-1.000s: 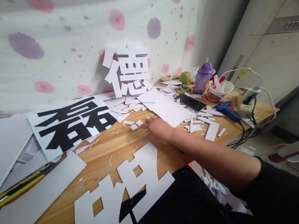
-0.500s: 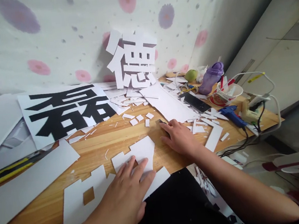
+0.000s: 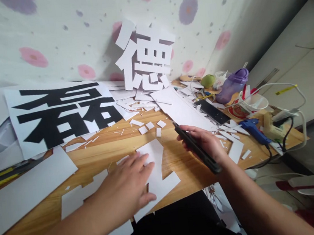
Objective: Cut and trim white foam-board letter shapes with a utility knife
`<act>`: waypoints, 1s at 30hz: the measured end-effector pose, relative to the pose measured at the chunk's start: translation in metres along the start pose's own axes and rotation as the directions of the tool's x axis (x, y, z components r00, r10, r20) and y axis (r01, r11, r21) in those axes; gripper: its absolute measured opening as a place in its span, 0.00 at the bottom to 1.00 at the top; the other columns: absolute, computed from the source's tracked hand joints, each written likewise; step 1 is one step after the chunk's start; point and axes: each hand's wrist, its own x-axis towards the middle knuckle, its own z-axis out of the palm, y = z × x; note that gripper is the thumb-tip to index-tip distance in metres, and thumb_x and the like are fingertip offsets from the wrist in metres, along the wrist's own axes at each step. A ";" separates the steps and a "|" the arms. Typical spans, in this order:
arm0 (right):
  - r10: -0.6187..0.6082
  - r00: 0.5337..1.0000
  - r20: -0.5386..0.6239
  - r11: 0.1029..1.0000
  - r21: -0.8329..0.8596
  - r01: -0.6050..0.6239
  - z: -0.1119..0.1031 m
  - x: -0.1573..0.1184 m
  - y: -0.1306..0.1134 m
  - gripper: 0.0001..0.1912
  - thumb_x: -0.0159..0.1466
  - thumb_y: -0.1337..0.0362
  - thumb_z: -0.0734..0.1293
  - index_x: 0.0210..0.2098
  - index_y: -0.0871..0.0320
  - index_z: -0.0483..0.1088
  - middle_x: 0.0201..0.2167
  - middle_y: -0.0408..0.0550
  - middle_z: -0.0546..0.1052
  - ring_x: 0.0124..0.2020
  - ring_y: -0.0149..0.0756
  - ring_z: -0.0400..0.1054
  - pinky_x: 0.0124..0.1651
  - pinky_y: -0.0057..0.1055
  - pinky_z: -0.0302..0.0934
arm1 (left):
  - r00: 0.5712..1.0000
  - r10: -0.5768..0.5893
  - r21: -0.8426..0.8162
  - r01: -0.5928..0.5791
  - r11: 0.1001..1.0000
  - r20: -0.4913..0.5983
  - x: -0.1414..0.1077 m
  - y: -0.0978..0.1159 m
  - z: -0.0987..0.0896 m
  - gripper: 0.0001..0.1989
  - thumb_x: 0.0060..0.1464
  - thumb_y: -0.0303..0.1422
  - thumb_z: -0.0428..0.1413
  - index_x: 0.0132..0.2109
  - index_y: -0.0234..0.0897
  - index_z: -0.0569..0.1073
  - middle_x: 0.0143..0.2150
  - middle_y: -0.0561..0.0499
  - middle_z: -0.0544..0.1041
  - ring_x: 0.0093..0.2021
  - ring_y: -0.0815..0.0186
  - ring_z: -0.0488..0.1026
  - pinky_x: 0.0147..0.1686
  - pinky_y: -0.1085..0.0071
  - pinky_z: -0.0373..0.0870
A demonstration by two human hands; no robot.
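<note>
Fingers spread, my left hand (image 3: 132,179) lies flat over a cut white foam-board piece (image 3: 156,157) with notched edges. Part of that piece is hidden under the hand. More cut board (image 3: 71,202) shows beneath my left forearm. My right hand (image 3: 210,141) is closed around a slim black utility knife (image 3: 196,147), held slanted above the table, right of the board. I cannot tell whether its blade is out. Several small white offcuts (image 3: 150,125) lie on the wood beyond my hands.
A sheet with black printed characters (image 3: 59,116) lies back left. A white built-up character (image 3: 130,65) leans on the wall. A phone (image 3: 212,111), blue glue gun (image 3: 253,130), paper bowl (image 3: 248,106) and purple bottle (image 3: 232,87) are on the right, with cables near the edge.
My right hand has lifted the knife off the table. My left hand has shifted slightly on the board, which has turned and slid a little. The camera view has moved slightly.
</note>
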 end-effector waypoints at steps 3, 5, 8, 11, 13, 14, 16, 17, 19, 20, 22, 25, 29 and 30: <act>0.033 0.999 0.021 0.971 0.237 -0.037 0.009 0.000 0.005 0.19 0.52 0.65 0.66 0.44 0.56 0.73 0.34 0.48 0.79 0.30 0.34 0.73 0.32 0.29 0.67 | 0.999 -0.016 0.026 0.017 1.000 -0.042 0.010 -0.016 -0.002 0.26 0.53 0.41 0.61 0.57 0.34 0.72 0.65 0.34 0.64 0.66 0.42 0.59 0.60 0.45 0.63; 0.026 0.999 0.024 0.957 0.290 -0.032 0.018 0.001 0.011 0.21 0.51 0.67 0.67 0.46 0.54 0.72 0.38 0.47 0.79 0.34 0.33 0.74 0.33 0.27 0.68 | 0.999 0.011 0.035 -0.009 0.999 -0.053 0.015 -0.023 -0.003 0.23 0.53 0.40 0.61 0.55 0.34 0.73 0.64 0.35 0.66 0.64 0.43 0.62 0.58 0.47 0.65; 0.019 0.998 0.064 0.964 0.262 -0.035 0.028 0.005 0.016 0.23 0.54 0.65 0.68 0.50 0.52 0.70 0.43 0.48 0.78 0.37 0.34 0.74 0.34 0.27 0.69 | 0.999 0.032 0.061 -0.030 0.998 -0.031 0.019 -0.029 -0.001 0.20 0.54 0.39 0.60 0.53 0.35 0.74 0.63 0.36 0.68 0.61 0.44 0.66 0.55 0.49 0.68; 0.030 0.992 0.126 0.979 0.194 -0.055 0.030 0.010 0.016 0.23 0.58 0.56 0.68 0.53 0.52 0.70 0.45 0.50 0.78 0.33 0.33 0.74 0.28 0.25 0.67 | 0.997 0.064 0.085 -0.059 0.995 -0.051 0.019 -0.034 0.003 0.19 0.57 0.37 0.57 0.54 0.35 0.74 0.63 0.37 0.68 0.61 0.45 0.67 0.56 0.51 0.68; 0.023 0.990 0.140 0.987 0.157 -0.045 0.030 0.012 0.014 0.26 0.57 0.53 0.70 0.54 0.50 0.69 0.47 0.49 0.77 0.29 0.30 0.72 0.25 0.25 0.66 | 0.994 0.085 0.080 -0.080 0.994 -0.064 0.019 -0.038 0.006 0.20 0.58 0.37 0.56 0.55 0.35 0.74 0.63 0.37 0.68 0.62 0.46 0.66 0.57 0.51 0.67; 0.012 0.991 0.137 0.990 0.140 -0.031 0.029 0.013 0.013 0.28 0.55 0.55 0.72 0.55 0.49 0.70 0.47 0.48 0.77 0.27 0.29 0.72 0.25 0.26 0.66 | 0.994 0.092 0.070 -0.088 0.994 -0.058 0.019 -0.040 0.007 0.20 0.58 0.38 0.56 0.55 0.35 0.73 0.63 0.37 0.68 0.62 0.46 0.65 0.58 0.50 0.67; -0.020 0.994 0.104 0.994 0.108 0.009 0.031 0.013 0.011 0.28 0.51 0.60 0.76 0.51 0.49 0.72 0.43 0.45 0.78 0.25 0.28 0.71 0.26 0.27 0.68 | 0.993 0.108 0.048 -0.105 0.993 -0.052 0.019 -0.044 0.009 0.21 0.57 0.37 0.58 0.55 0.35 0.74 0.63 0.38 0.68 0.63 0.46 0.65 0.59 0.50 0.66; -0.034 0.996 0.081 0.996 0.089 0.027 0.032 0.013 0.011 0.25 0.50 0.61 0.76 0.48 0.50 0.74 0.39 0.44 0.79 0.24 0.28 0.71 0.26 0.28 0.69 | 0.991 0.115 0.036 -0.113 0.993 -0.062 0.018 -0.046 0.011 0.21 0.56 0.37 0.58 0.56 0.36 0.73 0.63 0.39 0.68 0.63 0.46 0.64 0.59 0.51 0.66; -0.051 0.998 0.047 0.998 0.050 0.048 0.035 0.012 0.009 0.19 0.50 0.61 0.77 0.41 0.54 0.76 0.33 0.42 0.79 0.21 0.28 0.71 0.25 0.29 0.69 | 0.985 0.131 0.011 -0.130 0.991 -0.109 0.017 -0.049 0.014 0.22 0.55 0.36 0.59 0.57 0.37 0.73 0.64 0.39 0.67 0.63 0.47 0.65 0.60 0.51 0.65; -0.048 0.998 0.043 0.998 0.030 0.047 0.036 0.012 0.008 0.17 0.49 0.61 0.77 0.38 0.55 0.76 0.30 0.42 0.78 0.21 0.29 0.71 0.24 0.29 0.69 | 0.981 0.139 0.002 -0.140 0.990 -0.134 0.016 -0.051 0.016 0.23 0.55 0.35 0.59 0.57 0.37 0.72 0.64 0.39 0.67 0.63 0.47 0.65 0.60 0.51 0.65; -0.027 0.998 0.051 1.000 -0.003 0.027 0.037 0.011 0.005 0.17 0.49 0.61 0.77 0.38 0.56 0.76 0.29 0.43 0.79 0.21 0.30 0.71 0.24 0.28 0.68 | 0.975 0.153 -0.007 -0.156 0.988 -0.161 0.016 -0.054 0.019 0.22 0.55 0.35 0.59 0.57 0.37 0.73 0.64 0.39 0.68 0.63 0.47 0.65 0.60 0.52 0.64; 0.008 0.999 0.042 1.000 0.007 -0.008 0.034 0.010 0.001 0.19 0.54 0.58 0.73 0.45 0.56 0.75 0.33 0.47 0.80 0.26 0.32 0.73 0.29 0.30 0.70 | 0.969 0.171 -0.006 -0.174 0.985 -0.177 0.017 -0.057 0.021 0.19 0.55 0.35 0.58 0.55 0.38 0.74 0.63 0.41 0.69 0.61 0.48 0.67 0.59 0.52 0.65; 0.007 1.000 -0.030 0.996 0.088 -0.005 0.031 0.007 0.003 0.23 0.54 0.64 0.69 0.50 0.52 0.71 0.36 0.45 0.80 0.27 0.29 0.72 0.26 0.23 0.65 | 0.961 0.179 -0.007 -0.184 0.983 -0.211 0.018 -0.058 0.020 0.16 0.56 0.36 0.57 0.52 0.41 0.75 0.61 0.44 0.72 0.58 0.51 0.70 0.58 0.55 0.66; -0.009 0.999 -0.047 0.995 0.099 0.014 0.032 0.006 0.005 0.23 0.53 0.66 0.70 0.49 0.51 0.71 0.36 0.43 0.80 0.27 0.28 0.71 0.25 0.21 0.63 | 0.959 0.181 -0.004 -0.186 0.982 -0.216 0.018 -0.058 0.020 0.16 0.56 0.36 0.57 0.52 0.41 0.75 0.61 0.45 0.72 0.58 0.51 0.70 0.57 0.56 0.67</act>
